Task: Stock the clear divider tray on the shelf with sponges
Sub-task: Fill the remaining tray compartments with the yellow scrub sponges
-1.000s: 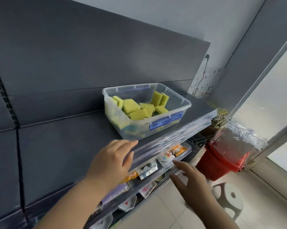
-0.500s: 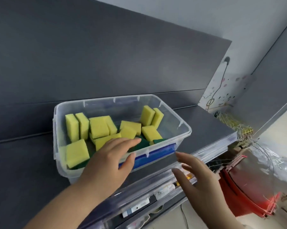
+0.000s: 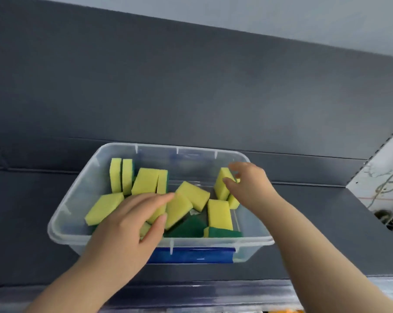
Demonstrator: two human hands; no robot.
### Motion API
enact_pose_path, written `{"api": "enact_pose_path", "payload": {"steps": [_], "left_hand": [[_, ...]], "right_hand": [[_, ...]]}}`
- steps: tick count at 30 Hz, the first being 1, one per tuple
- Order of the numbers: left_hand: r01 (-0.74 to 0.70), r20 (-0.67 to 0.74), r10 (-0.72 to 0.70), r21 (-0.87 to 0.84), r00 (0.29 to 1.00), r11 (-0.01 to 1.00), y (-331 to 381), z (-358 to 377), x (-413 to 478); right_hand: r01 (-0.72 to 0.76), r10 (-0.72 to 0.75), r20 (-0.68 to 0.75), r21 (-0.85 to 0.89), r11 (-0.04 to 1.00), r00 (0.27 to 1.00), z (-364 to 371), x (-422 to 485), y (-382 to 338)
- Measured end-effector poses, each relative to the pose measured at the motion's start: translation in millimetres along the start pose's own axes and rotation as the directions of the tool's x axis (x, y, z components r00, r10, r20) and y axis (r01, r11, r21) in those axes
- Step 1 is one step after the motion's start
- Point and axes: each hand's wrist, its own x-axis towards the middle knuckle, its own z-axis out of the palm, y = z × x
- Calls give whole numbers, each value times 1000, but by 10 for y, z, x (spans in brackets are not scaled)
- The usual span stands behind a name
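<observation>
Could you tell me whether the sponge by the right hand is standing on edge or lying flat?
On edge, slightly tilted: the sponge stands tall in the clear bin, with the right hand pinching its top.

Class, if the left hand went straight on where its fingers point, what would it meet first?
Probably the tilted yellow sponge just beyond the left hand; depth is unclear.

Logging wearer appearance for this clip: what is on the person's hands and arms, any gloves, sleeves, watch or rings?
Nothing worn shows. The left hand and right hand are ungloved, with no rings visible, and both forearms are bare to the frame's bottom edge: no sleeves, watch or bracelet in view.
</observation>
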Motion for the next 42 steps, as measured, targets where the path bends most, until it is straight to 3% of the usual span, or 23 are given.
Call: {"api": "enact_pose_path", "payload": {"steps": [3, 7, 12, 16, 20, 22, 25, 29, 33, 37, 42], "left_hand": [[38, -67, -36, 25, 997, 999, -39, -148, -59], [92, -81, -88, 56, 993, 994, -129, -338, -104], [125, -39, -121, 114, 992, 986, -297, -419, -4], [30, 129, -58, 207, 990, 978, -424, -341, 255], [-74, 313, -4, 236, 950, 969, -404, -191, 648], [-184, 507, -7, 326, 862, 927, -390, -79, 854], [-408, 741, -6, 377, 672, 832, -457, 161, 1111], [-549, 859, -24, 348, 511, 760, -569, 598, 1376], [-615, 923, -119, 336, 366, 713, -645, 905, 1484], [-671, 935, -127, 328, 331, 665, -714, 993, 1472], [-520, 921, -41, 255, 387, 815, -784, 826, 1456]], "right_hand": [[-49, 73, 100, -219, 974, 992, 232, 561, 23], [-78, 255, 244, -562, 823, 936, 492, 829, -25], [-122, 289, 205, -581, 805, 935, 599, 838, -33], [-167, 333, 209, -560, 811, 920, 527, 750, 37], [-109, 260, 182, -582, 806, 948, 445, 585, 57], [-105, 206, 119, -561, 821, 971, 353, 512, 20], [-145, 157, -7, -422, 895, 988, 154, 376, -72], [-137, 121, -112, -145, 980, 986, -47, 88, -149], [-158, 153, -144, -24, 987, 978, -58, -103, -130], [-169, 170, -137, 26, 985, 976, 48, -196, -108], [-120, 136, -122, 129, 984, 983, 200, -218, -172]]}}
